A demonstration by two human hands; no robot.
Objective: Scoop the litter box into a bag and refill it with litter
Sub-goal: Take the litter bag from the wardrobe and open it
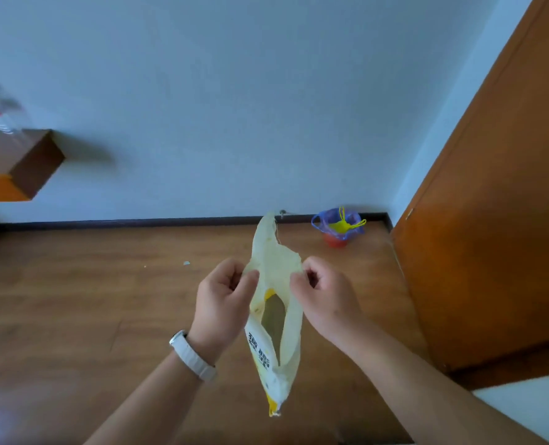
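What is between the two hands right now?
In the head view, the upper part of the white-and-yellow plastic bag lies between the left hand and the right hand. Both hands pinch its edges.

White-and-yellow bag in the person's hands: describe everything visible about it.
The bag is thin, crinkled white packaging, plastic by its look, with yellow patches and black printed characters on one side. Its mouth gapes open; contents cannot be seen. It hangs limp above the wooden floor, pinched at its opening's edges by the left hand and right hand.
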